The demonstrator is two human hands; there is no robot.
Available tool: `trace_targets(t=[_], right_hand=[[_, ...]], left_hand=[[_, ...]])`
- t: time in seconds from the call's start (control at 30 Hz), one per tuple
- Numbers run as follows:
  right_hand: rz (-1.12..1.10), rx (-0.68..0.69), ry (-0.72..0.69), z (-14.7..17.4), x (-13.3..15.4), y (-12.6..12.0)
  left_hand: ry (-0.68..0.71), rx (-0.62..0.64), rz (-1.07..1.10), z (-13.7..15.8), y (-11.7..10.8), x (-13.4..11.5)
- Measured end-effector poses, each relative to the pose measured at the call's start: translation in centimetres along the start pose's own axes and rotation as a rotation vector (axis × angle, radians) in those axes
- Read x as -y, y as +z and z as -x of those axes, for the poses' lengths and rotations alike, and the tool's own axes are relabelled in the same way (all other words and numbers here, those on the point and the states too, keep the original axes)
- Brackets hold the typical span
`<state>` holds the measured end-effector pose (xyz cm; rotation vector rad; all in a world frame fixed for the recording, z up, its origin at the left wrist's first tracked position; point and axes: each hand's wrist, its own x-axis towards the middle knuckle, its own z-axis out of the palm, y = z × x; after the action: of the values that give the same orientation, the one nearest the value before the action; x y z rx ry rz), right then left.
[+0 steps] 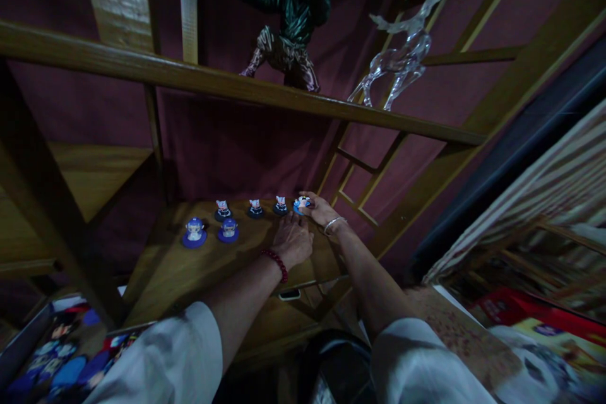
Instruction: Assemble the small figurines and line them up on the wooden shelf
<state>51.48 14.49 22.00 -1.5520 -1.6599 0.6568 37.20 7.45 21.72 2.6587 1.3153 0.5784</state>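
The blue figure (302, 204) is at the right end of the back row on the shelf (189, 271), just beside 3 cat figures (255, 207) on dark bases. The right hand (318, 209) holds it, fingers curled about its side. The left hand (293, 240) is palm down just in front, fingers reaching towards the row; its underside is hidden, so I cannot tell whether it grips anything.

To handle the piece well, a light hold low on its base should serve better than one on the head, with the base flat on the wood before the fingers ease off. The nearest cat figure is close to both hands, so small, slow finger movements look safest. The 2 purple figures (194, 231) are well to the left, out of the way.

As for writing, the red-and-yellow pack (549, 328) at lower right is too dim to read, and I find no legible brand or label.
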Motion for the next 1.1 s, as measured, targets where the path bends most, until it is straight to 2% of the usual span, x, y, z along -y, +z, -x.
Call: trace_targets(t=[0.2,0.43,0.73,1.1], right_hand=[[-0.027,0.018,-0.057,0.2,-0.7,0.1],[-0.054,0.014,-0.06,0.0,-1.6,0.3],[-0.181,-0.038,-0.071,-0.1,-1.8,-0.1],[-0.153,-0.029,-0.074,-0.3,-1.4,0.0]], left_hand=[[-0.005,0.02,0.0,0.2,-0.5,-0.1],[-0.005,0.004,0.01,0.2,-0.3,-0.1],[0.005,-0.019,0.016,0.2,0.0,0.1],[0.008,-0.012,-0.007,0.1,0.1,0.0]])
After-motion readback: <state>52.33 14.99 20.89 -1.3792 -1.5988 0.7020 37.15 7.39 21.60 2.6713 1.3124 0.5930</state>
